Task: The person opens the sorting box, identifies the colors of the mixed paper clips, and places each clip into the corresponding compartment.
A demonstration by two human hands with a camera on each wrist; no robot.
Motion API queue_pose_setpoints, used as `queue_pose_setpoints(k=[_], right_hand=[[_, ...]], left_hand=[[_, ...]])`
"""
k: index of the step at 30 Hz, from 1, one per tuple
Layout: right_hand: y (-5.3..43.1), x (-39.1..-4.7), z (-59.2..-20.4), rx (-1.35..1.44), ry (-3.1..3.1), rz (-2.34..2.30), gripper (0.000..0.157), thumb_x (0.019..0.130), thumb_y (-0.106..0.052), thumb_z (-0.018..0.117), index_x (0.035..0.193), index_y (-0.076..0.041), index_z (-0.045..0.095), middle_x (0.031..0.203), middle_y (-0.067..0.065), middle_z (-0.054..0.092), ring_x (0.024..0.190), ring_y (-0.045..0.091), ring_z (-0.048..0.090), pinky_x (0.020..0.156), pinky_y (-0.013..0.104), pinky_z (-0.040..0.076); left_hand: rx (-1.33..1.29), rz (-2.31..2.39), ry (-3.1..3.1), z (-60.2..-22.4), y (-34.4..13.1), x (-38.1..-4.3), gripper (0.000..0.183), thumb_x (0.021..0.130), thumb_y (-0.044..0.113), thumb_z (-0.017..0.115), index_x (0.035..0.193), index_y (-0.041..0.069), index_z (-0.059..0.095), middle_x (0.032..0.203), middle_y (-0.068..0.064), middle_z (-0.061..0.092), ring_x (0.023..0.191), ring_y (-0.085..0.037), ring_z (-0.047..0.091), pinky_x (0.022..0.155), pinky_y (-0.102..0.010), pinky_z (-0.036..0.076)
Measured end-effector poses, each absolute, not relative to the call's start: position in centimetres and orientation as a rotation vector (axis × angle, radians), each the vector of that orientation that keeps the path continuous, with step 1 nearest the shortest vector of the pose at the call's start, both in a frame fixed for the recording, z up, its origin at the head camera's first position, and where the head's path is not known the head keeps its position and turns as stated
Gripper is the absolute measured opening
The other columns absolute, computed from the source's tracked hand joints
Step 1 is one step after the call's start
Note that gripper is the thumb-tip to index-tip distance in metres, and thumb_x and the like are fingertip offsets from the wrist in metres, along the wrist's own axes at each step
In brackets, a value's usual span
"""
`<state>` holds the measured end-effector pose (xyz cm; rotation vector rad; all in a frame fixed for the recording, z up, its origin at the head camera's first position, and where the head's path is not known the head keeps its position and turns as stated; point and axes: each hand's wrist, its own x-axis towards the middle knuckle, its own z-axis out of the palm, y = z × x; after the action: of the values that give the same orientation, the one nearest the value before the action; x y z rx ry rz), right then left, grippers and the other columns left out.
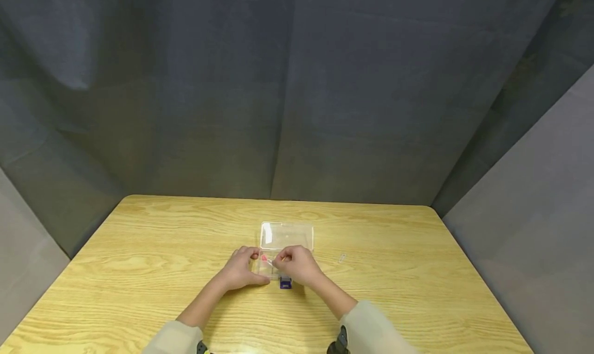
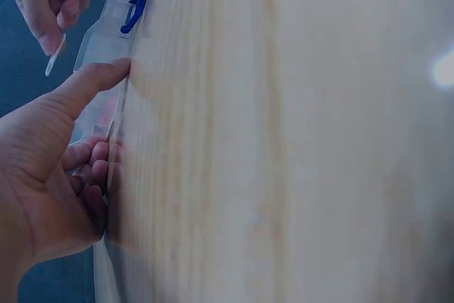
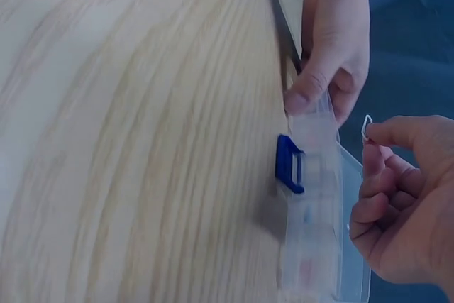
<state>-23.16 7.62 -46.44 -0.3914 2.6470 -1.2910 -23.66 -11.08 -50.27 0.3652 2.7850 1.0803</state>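
Observation:
A clear plastic box (image 3: 312, 211) with compartments lies on the table, its transparent lid (image 1: 287, 236) swung back away from me. On its near side is a dark blue latch (image 1: 285, 283). My left hand (image 1: 238, 269) grips the box's left end, thumb at the near wall and fingers curled round the far side. Over the box, my right hand (image 1: 300, 265) pinches a white paper clip (image 3: 366, 127) between thumb and forefinger. Below the paper clip, a small pinkish-red piece (image 1: 264, 257) shows in the left part of the box. My right hand hides much of the box's right part.
Another pale paper clip (image 1: 342, 258) lies on the wooden table (image 1: 195, 230), right of the box. Dark cloth (image 1: 223, 96) hangs behind the table's far edge, with grey panels at both sides.

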Motion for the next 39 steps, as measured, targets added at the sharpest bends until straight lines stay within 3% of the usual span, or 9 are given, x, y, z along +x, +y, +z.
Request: queue_pose_setpoints(k=[6, 13, 18, 27, 39], right_hand=[[6.1, -23.0, -46.7, -0.397, 2.699, -1.227, 0.013, 0.079, -0.024, 0.062, 0.071, -0.014, 0.065, 0.047, -0.008, 0.042, 0.041, 0.005, 0.033, 0.04, 0.019, 0.028], [5.5, -22.9, -46.9, -0.422, 2.773, -1.146, 0.013, 0.078, -0.022, 0.061, 0.067, -0.015, 0.067, 0.053, -0.009, 0.052, 0.044, 0.005, 0.038, 0.044, 0.02, 0.033], [6.1, -23.1, -46.6, -0.404, 2.74, -1.193, 0.014, 0.079, -0.022, 0.06, 0.073, -0.012, 0.068, 0.058, -0.006, 0.057, 0.045, 0.006, 0.039, 0.043, 0.02, 0.034], [7.4, -23.6, -46.0, -0.33, 2.747, -1.195, 0.02, 0.079, -0.034, 0.062, 0.072, -0.015, 0.064, 0.058, -0.004, 0.052, 0.05, 0.009, 0.041, 0.045, 0.022, 0.034], [10.2, -24.2, -45.9, -0.269, 2.785, -1.207, 0.019, 0.078, -0.032, 0.064, 0.073, -0.014, 0.064, 0.064, -0.002, 0.055, 0.057, 0.012, 0.044, 0.049, 0.025, 0.036]], left_hand=[[0.355, 1.076, 2.79, -50.3, -11.2, -23.6, 0.076, 0.058, 0.044, 0.077, 0.119, 0.01, 0.048, 0.106, -0.001, 0.05, 0.099, -0.019, 0.043, 0.082, -0.038, 0.04], [0.36, 1.089, 2.79, -50.4, -11.1, -23.6, 0.074, 0.058, 0.044, 0.077, 0.118, 0.01, 0.049, 0.104, 0.0, 0.05, 0.098, -0.018, 0.042, 0.082, -0.037, 0.039], [0.36, 1.085, 2.789, -50.3, -11.1, -23.6, 0.075, 0.058, 0.043, 0.077, 0.118, 0.01, 0.049, 0.105, -0.001, 0.05, 0.097, -0.019, 0.042, 0.08, -0.037, 0.04], [0.349, 1.086, 2.773, -50.4, -11.3, -23.7, 0.074, 0.059, 0.046, 0.076, 0.118, 0.011, 0.049, 0.106, -0.001, 0.049, 0.098, -0.018, 0.042, 0.08, -0.036, 0.04], [0.329, 1.084, 2.782, -50.4, -11.1, -23.6, 0.074, 0.057, 0.045, 0.078, 0.116, 0.009, 0.05, 0.103, 0.001, 0.049, 0.098, -0.017, 0.042, 0.083, -0.037, 0.04]])
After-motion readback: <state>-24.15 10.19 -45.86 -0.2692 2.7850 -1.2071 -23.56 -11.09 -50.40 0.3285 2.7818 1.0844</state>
